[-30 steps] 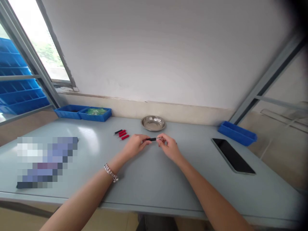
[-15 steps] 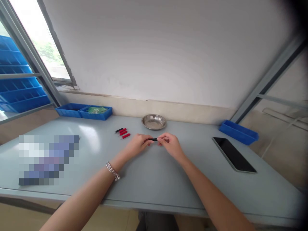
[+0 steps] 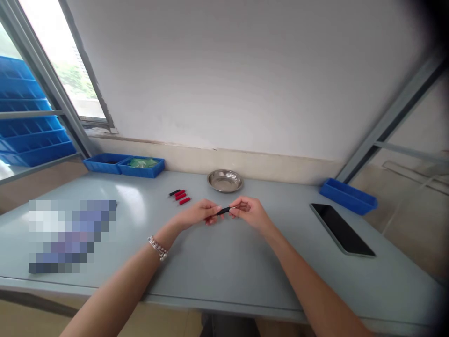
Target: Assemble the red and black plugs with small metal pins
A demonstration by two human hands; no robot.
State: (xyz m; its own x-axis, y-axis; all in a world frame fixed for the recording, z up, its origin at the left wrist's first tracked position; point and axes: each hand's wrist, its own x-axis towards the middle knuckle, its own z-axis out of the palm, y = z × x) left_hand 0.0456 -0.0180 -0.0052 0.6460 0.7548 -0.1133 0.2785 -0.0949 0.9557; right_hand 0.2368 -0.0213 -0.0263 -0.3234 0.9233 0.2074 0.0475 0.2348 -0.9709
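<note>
Between my two hands, above the tabletop, is a slim black plug-like piece [image 3: 223,211], tilted slightly up towards the right. My left hand [image 3: 201,213] pinches its left end between thumb and fingers. At the other end, the fingertips of my right hand [image 3: 249,211] are closed on it; they cover that end. To the left lie several similar small cylinders with thin metal tips: red ones [image 3: 184,201] and a black one [image 3: 174,192]. A round, shallow steel dish [image 3: 225,181] stands just beyond my hands.
Two blue bins [image 3: 142,169] stand at the back left, one holding green-and-clear packets. Another blue bin [image 3: 347,196] is at the right edge, with a dark-screened phone [image 3: 342,229] before it. A blurred-out item [image 3: 72,236] lies on the left. A wall closes off the back.
The black piece has gone from nearly level to tilted, its left end lower. My left hand has shifted slightly left and down, and more of the piece shows. The camera view has moved slightly.
</note>
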